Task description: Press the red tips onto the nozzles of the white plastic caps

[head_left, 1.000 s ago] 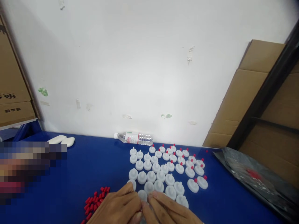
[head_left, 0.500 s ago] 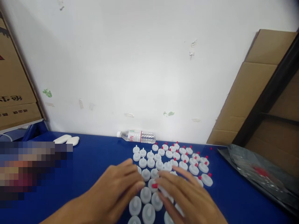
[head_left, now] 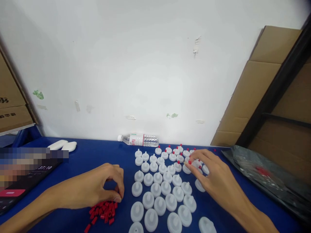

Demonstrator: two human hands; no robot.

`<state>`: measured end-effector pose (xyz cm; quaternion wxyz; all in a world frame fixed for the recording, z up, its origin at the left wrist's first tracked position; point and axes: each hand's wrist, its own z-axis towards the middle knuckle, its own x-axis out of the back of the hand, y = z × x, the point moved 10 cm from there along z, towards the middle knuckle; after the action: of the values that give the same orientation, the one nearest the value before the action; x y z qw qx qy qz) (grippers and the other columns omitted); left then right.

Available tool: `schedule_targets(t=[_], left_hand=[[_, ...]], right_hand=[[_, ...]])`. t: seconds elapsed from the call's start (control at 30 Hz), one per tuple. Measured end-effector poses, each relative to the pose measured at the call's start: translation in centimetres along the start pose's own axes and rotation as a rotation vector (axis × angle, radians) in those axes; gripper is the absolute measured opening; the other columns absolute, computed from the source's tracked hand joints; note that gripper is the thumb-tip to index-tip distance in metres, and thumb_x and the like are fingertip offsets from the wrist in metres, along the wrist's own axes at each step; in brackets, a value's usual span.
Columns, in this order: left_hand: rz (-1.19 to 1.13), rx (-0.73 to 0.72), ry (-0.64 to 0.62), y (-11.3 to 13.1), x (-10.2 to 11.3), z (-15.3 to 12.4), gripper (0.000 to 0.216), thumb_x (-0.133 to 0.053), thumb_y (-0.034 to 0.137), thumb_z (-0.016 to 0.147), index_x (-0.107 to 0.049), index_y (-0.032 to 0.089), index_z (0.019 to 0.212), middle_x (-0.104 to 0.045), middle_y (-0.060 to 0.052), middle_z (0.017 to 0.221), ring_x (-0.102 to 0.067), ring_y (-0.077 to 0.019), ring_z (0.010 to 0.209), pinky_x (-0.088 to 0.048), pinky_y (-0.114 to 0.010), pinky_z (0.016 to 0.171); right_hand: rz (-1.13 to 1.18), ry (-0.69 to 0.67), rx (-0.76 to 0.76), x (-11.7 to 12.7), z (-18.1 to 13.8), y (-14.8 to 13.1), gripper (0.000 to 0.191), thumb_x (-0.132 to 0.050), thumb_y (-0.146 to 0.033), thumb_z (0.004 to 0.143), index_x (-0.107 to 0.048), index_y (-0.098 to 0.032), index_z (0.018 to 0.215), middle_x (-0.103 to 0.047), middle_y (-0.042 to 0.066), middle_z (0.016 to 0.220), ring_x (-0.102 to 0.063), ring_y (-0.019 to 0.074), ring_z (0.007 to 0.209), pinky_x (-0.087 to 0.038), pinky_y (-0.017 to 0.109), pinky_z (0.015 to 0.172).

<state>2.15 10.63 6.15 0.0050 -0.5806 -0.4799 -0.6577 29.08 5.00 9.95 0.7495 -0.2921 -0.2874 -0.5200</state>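
The right hand (head_left: 216, 171) partly hides some white round plastic caps (head_left: 199, 185). Pixelation masks a black screen (head_left: 28, 185) cut by the left edge.

Loose caps (head_left: 106, 217) lie left of lids (head_left: 166, 188), 1 bottle (head_left: 137, 140) behind.

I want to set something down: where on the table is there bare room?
Bare blue table shows between the two white objects, the bottle and the left hand; another patch lies between the right forearm and the dark plastic bag. It's crowded in front of the bottle with white discs, and by the left hand with red pieces.
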Motion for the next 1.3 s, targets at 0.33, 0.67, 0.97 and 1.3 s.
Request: schedule_targets(t=[0.33, 0.67, 0.97, 1.3], left_hand=[[-0.035, 0.067, -0.048, -2.2, -1.0, 0.2, 0.009, -0.083, 0.027, 0.084, -0.084, 0.035, 0.08, -0.071, 0.005, 0.086, -0.067, -0.0183, 0.097, -0.025, -0.034, 0.122], [0.029, -0.003, -0.025, -2.6, -1.5, 0.5, 0.011, -0.076, 0.038, 0.09, -0.08, 0.03, 0.083, -0.075, 0.004, 0.091, -0.067, -0.0197, 0.094, -0.036, -0.031, 0.112], [0.298, -0.094, 0.113, -0.6, -1.5, 0.2, 0.016, -0.055, 0.023, 0.1, -0.068, 0.025, 0.092, -0.07, 0.0, 0.091, -0.063, -0.0208, 0.088, -0.045, -0.031, 0.087], [0.272, -0.187, 0.41, 1.1, 0.9, 0.2, 0.021, -0.046, 0.023, 0.102, -0.067, 0.023, 0.106, -0.069, -0.003, 0.097, -0.062, -0.0164, 0.079, -0.048, -0.026, 0.069]], right_hand=[[-0.067, -0.288, -0.153, -2.7, -0.5, 2.5, 0.018, -0.057, -0.034, 0.098, -0.069, -0.024, 0.09, -0.07, 0.0, 0.074, -0.067, 0.0208, 0.072, -0.046, 0.032, 0.067], [-0.05, -0.336, -0.086, -4.3, -1.0, 2.0, 0.013, -0.062, -0.03, 0.093, -0.073, -0.024, 0.089, -0.071, 0.002, 0.073, -0.069, 0.0224, 0.076, -0.047, 0.032, 0.067], [0.18, -0.509, -0.146, -3.7, -1.4, 1.7, 0.017, -0.06, -0.04, 0.098, -0.074, -0.031, 0.099, -0.074, -0.003, 0.078, -0.067, 0.0164, 0.066, -0.046, 0.027, 0.061], [0.197, -0.504, -0.086, -3.6, -1.8, 1.2, 0.015, -0.059, -0.036, 0.099, -0.068, -0.027, 0.09, -0.073, -0.002, 0.082, -0.068, 0.0161, 0.07, -0.049, 0.025, 0.062]])
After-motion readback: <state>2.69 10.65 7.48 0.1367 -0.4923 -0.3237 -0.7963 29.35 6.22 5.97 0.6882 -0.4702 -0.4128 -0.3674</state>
